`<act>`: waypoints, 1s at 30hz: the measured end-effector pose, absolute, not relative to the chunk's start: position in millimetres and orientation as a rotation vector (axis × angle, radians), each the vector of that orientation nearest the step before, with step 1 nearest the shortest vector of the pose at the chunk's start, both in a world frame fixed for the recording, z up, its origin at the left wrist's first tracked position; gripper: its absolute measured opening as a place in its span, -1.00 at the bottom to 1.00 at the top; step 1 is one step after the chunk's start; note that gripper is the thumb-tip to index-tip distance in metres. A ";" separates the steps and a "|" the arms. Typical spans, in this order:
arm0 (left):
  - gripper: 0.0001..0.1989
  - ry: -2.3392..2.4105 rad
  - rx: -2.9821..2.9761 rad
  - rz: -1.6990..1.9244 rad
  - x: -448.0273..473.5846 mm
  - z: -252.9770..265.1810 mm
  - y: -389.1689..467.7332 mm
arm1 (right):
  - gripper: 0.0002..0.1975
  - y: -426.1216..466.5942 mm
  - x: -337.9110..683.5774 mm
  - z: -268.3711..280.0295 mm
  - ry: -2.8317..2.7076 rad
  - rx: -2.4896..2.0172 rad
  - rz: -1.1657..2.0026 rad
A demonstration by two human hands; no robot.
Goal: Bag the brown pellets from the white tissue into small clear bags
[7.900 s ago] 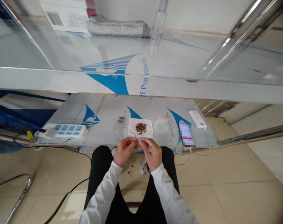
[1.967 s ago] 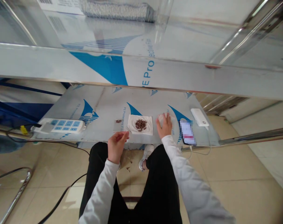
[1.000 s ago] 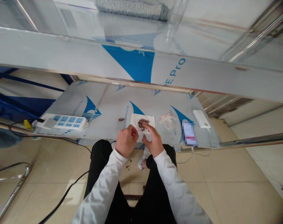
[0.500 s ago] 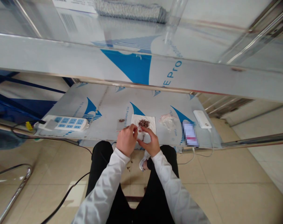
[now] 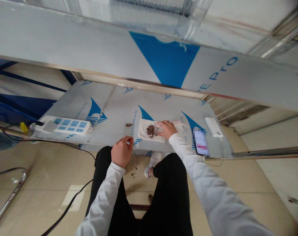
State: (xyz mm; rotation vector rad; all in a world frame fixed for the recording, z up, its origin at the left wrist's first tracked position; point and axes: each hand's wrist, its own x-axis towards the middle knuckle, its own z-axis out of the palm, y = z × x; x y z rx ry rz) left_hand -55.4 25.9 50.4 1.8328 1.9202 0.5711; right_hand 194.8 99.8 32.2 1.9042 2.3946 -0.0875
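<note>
We've got the upper shelf (image 5: pixel 95 49) across the far side, blue print on its front edge. Lower shelf (image 5: pixel 117 101) below and nearer, same print. Power strip (image 5: pixel 73 126) on its left end, black cord off the strip's left side. Left hand (image 5: pixel 122 151) is at the near edge, left of centre: fingers curled, thumb up by the index. We can't tell if anything is pinched there. Right hand (image 5: pixel 166 129) comes in from the right, fingers bent over the right side of the white sheet (image 5: pixel 156 138). We can't tell what, if anything, it grips. Sheet lies mid-shelf. Phone (image 5: pixel 200 141) near right, screen up; power bank (image 5: pixel 213 127) just beyond, farther right. Clear bags (image 5: pixel 182 125) right of the sheet, partly behind our right wrist. Brown pieces (image 5: pixel 150 131) heaped on the sheet, by the right fingertips. Few brown bits (image 5: pixel 128 125) left of the sheet.
</note>
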 end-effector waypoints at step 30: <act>-0.74 1.833 2.313 0.604 -69.8 -58.9 67.0 | -0.76 147.4 149.1 68.4 2.287 1.133 0.225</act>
